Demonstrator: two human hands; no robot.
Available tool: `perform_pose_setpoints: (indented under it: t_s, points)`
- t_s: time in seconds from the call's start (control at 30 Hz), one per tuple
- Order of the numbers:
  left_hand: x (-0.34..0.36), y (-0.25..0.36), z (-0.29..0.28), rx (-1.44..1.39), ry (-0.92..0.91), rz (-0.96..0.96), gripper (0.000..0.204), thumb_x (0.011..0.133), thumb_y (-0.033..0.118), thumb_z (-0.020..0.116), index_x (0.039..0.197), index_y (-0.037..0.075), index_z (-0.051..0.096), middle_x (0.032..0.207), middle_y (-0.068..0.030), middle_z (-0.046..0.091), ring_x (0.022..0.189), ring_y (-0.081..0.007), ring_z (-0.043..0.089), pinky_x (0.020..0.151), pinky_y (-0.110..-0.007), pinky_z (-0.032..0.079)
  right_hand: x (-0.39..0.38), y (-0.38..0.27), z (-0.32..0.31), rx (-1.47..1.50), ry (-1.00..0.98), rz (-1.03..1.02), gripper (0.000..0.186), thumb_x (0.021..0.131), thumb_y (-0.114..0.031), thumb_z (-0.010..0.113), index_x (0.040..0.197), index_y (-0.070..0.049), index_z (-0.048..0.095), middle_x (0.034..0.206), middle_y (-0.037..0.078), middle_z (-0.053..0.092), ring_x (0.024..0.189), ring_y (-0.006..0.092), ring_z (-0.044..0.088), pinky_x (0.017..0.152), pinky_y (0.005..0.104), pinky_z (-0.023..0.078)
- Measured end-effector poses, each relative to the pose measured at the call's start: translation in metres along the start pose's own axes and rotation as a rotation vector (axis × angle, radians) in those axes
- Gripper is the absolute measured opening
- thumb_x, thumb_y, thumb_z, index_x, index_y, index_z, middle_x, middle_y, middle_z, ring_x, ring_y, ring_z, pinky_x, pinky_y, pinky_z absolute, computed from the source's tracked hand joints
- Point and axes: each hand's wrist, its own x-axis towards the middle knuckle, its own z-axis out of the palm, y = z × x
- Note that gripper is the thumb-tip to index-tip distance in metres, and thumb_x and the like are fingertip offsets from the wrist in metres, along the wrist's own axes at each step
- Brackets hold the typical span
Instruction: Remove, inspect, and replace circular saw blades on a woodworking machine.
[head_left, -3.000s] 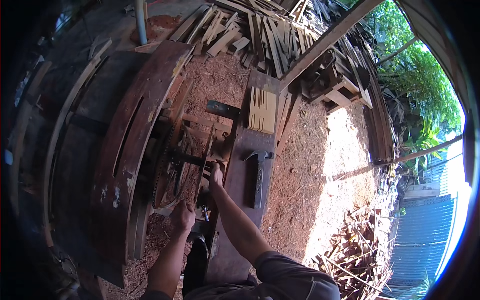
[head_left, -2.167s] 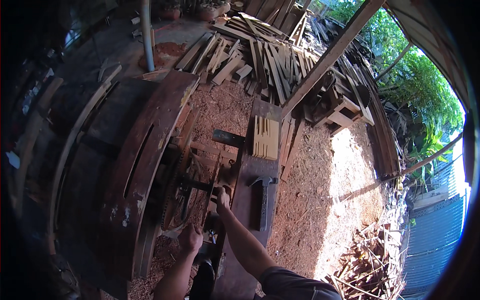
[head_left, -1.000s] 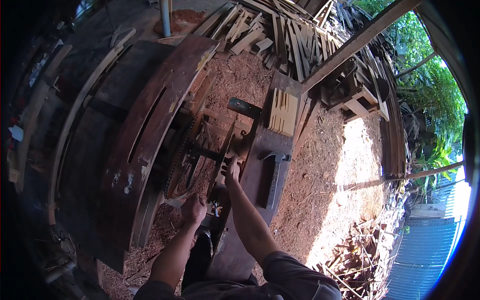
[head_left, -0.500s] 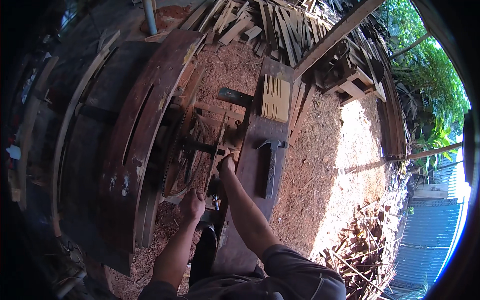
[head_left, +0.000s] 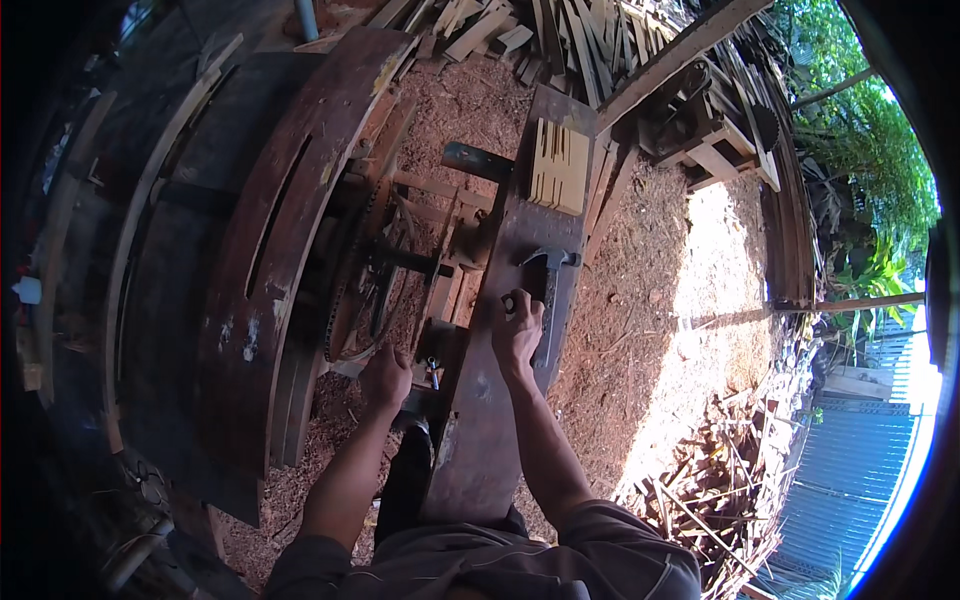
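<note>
My right hand (head_left: 520, 325) is closed over the dark wooden plank (head_left: 490, 390), just left of the claw hammer (head_left: 553, 300). A small round end shows between its fingers, too small to name. The hammer lies on the plank, its head toward the far end, partly hidden by my hand. My left hand (head_left: 386, 378) is closed in a fist in the gap left of the plank. What it holds, if anything, is hidden. Close to it, a small shiny metal part (head_left: 433, 372) sits on the machine frame. Farther along the plank lies a stack of slotted pale wood pieces (head_left: 558, 168).
To the left stands a long dark red wooden board (head_left: 300, 200) with a slot. Between it and the plank is a machine with a dark shaft (head_left: 410, 262). Scrap wood (head_left: 560, 40) is heaped at the back, more offcuts (head_left: 710, 480) at lower right. Wood shavings (head_left: 620, 340) cover the ground.
My right hand has moved right, from the machine by the plank's left edge to above the plank beside the hammer. My left fist has barely moved. The view has shifted slightly.
</note>
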Motion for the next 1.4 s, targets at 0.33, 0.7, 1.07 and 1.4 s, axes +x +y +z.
perform_pose_setpoints:
  t_s: [0.33,0.7,1.07,1.4]
  points:
    - [-0.005,-0.030,0.015,0.033,0.116,0.023,0.025,0.088,0.026,0.050,0.100,0.008,0.061,0.080,-0.0183,0.068,0.073,-0.0383,0.066,0.066,-0.051,0.053,-0.052,-0.054,0.051,0.488,-0.335,0.225,0.063,0.095,-0.050,0.051,0.133,0.000,0.044,0.104,0.021,0.062,0.097,0.0308,0.061,0.084,0.0386,0.048]
    - [-0.002,-0.009,0.005,-0.027,0.079,-0.003,0.021,0.091,0.027,0.050,0.089,0.008,0.060,0.081,-0.0192,0.066,0.076,-0.0408,0.064,0.067,-0.052,0.051,0.019,-0.015,0.162,0.930,-0.519,0.702,0.056,0.085,-0.061,0.061,0.095,-0.006,0.062,0.079,0.001,0.054,0.067,0.0126,0.049,0.061,0.0288,0.041]
    - [-0.004,-0.017,0.008,-0.018,0.040,-0.046,0.023,0.090,0.027,0.051,0.096,0.007,0.063,0.084,-0.0198,0.067,0.077,-0.0405,0.065,0.067,-0.051,0.052,0.015,-0.056,0.150,0.853,-0.261,0.927,0.058,0.081,-0.052,0.058,0.088,0.005,0.064,0.079,0.011,0.061,0.069,0.0235,0.053,0.067,0.0377,0.044]
    - [-0.002,-0.013,0.000,-0.013,-0.024,-0.064,0.022,0.090,0.026,0.050,0.090,0.007,0.061,0.081,-0.0202,0.066,0.076,-0.0413,0.065,0.067,-0.053,0.051,0.017,-0.050,0.140,0.959,-0.232,1.045,0.063,0.083,-0.057,0.054,0.106,0.001,0.058,0.100,0.014,0.056,0.083,0.0259,0.053,0.071,0.0382,0.047]
